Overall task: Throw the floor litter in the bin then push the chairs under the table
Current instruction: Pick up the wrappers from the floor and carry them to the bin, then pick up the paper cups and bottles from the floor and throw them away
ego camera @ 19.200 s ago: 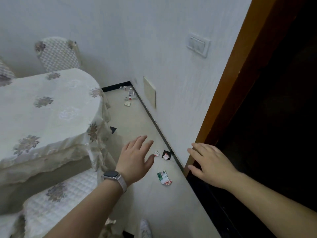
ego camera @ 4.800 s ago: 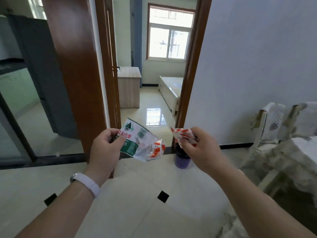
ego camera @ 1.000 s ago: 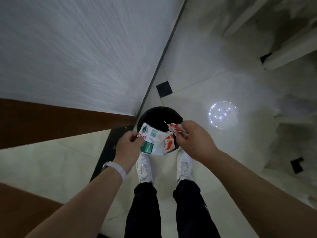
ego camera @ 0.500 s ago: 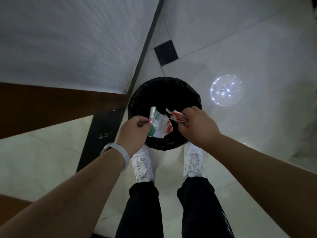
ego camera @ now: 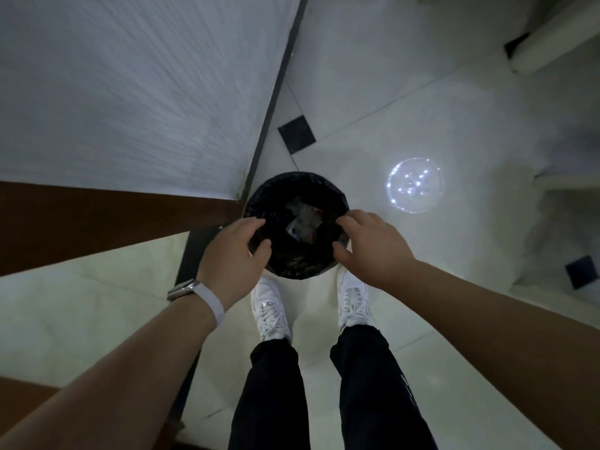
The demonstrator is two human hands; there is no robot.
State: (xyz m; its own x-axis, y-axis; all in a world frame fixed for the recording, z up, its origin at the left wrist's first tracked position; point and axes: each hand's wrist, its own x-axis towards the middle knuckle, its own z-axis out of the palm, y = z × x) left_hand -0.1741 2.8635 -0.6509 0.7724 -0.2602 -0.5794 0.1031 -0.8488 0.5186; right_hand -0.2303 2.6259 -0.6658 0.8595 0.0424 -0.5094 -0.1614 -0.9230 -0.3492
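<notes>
Standing over the corner where the wall (ego camera: 130, 92) meets the tiled floor (ego camera: 406, 102), we look straight down at the bin (ego camera: 293, 186), black-lined and set just ahead of our white shoes (ego camera: 271, 311). Off to the upper right, well apart from us, a pale chair leg (ego camera: 548, 47) shows at the frame's edge, so the chairs lie behind and to the right of where we face; we judge the coming move to be a turn that way, with the right hand nearer to them. Both arms reach down over the bin's near rim. Our left hand (ego camera: 235, 254), with a watch (ego camera: 186, 289) at the wrist, hangs with fingers loosely curled and holding nothing; our right hand (ego camera: 370, 245) is likewise spread and empty. Between them, down inside the bin, lies the litter (ego camera: 302, 222), a crumpled wrapper with a touch of red, clear of both hands.
</notes>
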